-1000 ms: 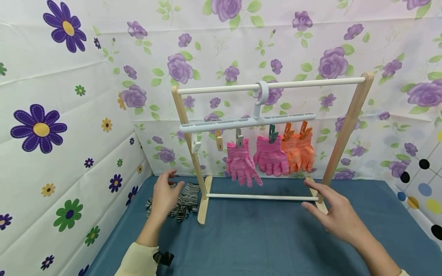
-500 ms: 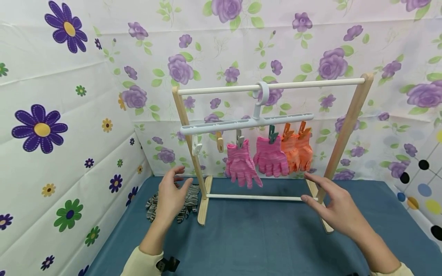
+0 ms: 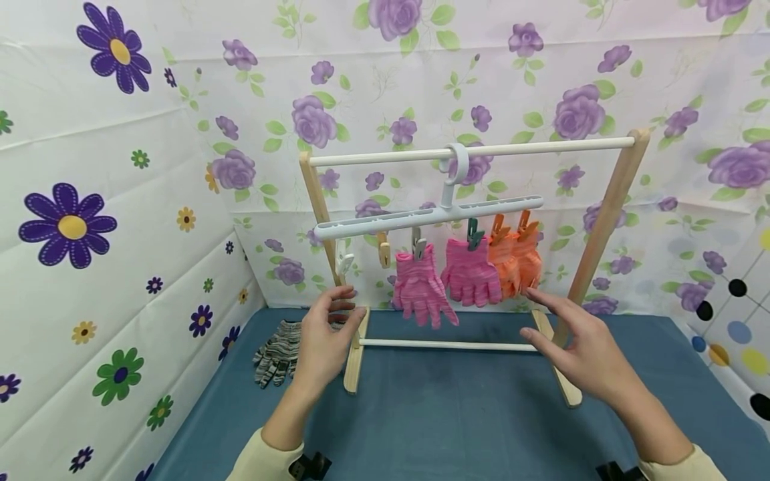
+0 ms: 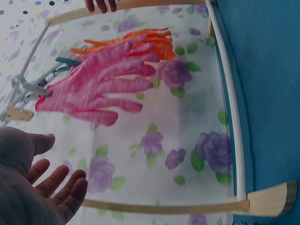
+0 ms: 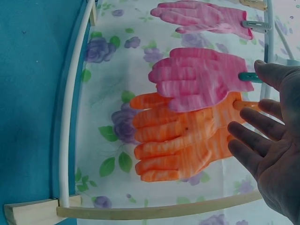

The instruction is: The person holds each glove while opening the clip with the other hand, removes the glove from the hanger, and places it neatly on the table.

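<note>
My left hand [image 3: 325,337] hovers with relaxed fingers by the rack's left post, below a white clothespin [image 3: 343,257] and touching nothing. My right hand [image 3: 580,351] is held in the air near the right post, fingers loosely spread, just below the orange gloves [image 3: 519,260]. A grey-white hanger [image 3: 421,216] hooks over the rack's top rod. From it hang two pink gloves [image 3: 419,284], one on a grey clothespin [image 3: 418,243], the other on a dark green clothespin [image 3: 474,234]. Orange clothespins [image 3: 498,228] grip the orange gloves. A wooden clothespin [image 3: 383,250] carries nothing.
Striped grey-black gloves [image 3: 278,354] lie on the blue tabletop [image 3: 457,414] left of the rack, partly hidden by my left hand. The wooden rack [image 3: 607,220] stands upright with a white lower rod [image 3: 448,345]. Flowered cloth [image 3: 385,80] hangs close behind.
My left hand has moved right and slightly up, from over the striped gloves to the left post. My right hand has shifted slightly left and up. The hanger has turned slightly.
</note>
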### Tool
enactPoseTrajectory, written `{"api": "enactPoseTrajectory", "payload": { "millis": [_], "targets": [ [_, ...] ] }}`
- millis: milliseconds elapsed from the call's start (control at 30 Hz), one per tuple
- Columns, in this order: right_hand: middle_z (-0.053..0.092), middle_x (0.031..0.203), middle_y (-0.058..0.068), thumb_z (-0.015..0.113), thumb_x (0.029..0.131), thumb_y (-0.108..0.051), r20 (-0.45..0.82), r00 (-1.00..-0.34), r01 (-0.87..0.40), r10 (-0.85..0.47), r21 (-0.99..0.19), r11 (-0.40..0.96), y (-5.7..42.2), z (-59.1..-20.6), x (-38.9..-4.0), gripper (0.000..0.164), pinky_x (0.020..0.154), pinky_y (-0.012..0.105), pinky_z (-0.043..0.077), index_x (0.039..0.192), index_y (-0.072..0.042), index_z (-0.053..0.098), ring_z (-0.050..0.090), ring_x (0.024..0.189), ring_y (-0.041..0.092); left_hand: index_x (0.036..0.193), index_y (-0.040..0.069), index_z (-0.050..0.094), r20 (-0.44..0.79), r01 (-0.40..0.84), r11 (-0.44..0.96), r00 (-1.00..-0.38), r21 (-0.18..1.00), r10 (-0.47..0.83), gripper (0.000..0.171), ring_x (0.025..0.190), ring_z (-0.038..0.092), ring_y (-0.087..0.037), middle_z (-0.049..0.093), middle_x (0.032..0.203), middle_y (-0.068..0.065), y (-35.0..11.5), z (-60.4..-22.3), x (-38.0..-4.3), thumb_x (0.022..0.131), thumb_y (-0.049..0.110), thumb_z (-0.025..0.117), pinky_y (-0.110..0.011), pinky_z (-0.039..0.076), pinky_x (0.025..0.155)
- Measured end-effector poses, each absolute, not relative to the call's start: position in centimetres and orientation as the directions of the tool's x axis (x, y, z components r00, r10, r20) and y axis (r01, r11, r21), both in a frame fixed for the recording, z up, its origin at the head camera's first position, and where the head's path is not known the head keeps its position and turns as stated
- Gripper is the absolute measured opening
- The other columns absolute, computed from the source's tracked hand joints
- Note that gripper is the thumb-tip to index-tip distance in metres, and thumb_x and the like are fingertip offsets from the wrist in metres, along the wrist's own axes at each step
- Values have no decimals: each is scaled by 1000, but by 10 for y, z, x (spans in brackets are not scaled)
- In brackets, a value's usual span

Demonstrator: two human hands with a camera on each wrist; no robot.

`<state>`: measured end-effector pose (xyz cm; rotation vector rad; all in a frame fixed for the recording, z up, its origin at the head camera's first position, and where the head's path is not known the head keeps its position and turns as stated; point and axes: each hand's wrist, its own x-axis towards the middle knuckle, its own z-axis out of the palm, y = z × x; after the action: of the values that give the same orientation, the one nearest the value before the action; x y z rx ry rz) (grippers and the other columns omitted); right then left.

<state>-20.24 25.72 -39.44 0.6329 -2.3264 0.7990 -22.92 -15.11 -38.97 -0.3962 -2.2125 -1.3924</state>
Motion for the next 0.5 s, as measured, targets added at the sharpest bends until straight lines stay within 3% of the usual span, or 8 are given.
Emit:
{"api": "enactPoseTrajectory", "payload": {
  "millis": [133,300,400,467,500],
  "targets": [
    [62,149,3,88,90,-16,659,-713,-588,-238,-377,716,254,-390,-203,74,110,28,45,156,-20,55,61,133,27,140,16,64,548,510,387,-837,769,14,41,108,69,-23,68,128,-4,-143,-390,-231,101,18,77,-48,57,91],
    [64,146,5,88,90,-16,660,-711,-593,-243,-376,713,248,-383,-204,75,104,47,51,157,-22,54,62,131,28,142,13,61,546,529,339,-836,778,53,42,119,66,-29,67,134,-5,-133,-387,-234,103,15,74,-49,54,100],
    [65,145,7,88,90,-15,664,-705,-603,-249,-376,704,245,-379,-205,74,100,52,53,157,-20,54,63,129,29,144,11,60,549,540,327,-832,775,73,43,122,65,-29,65,136,-6,-127,-385,-238,103,13,74,-47,53,102],
    [65,145,6,88,91,-15,668,-701,-610,-251,-379,696,243,-376,-206,75,100,49,53,157,-21,54,64,128,29,146,10,59,553,548,324,-829,771,87,45,122,65,-30,65,137,-6,-122,-384,-241,103,14,74,-48,53,103],
    [65,145,5,88,90,-15,671,-697,-614,-253,-377,693,242,-375,-206,75,101,42,53,157,-21,54,64,127,27,147,9,58,549,547,322,-830,773,94,47,123,65,-28,65,138,-6,-120,-383,-243,103,15,74,-48,53,103]
  ]
}}
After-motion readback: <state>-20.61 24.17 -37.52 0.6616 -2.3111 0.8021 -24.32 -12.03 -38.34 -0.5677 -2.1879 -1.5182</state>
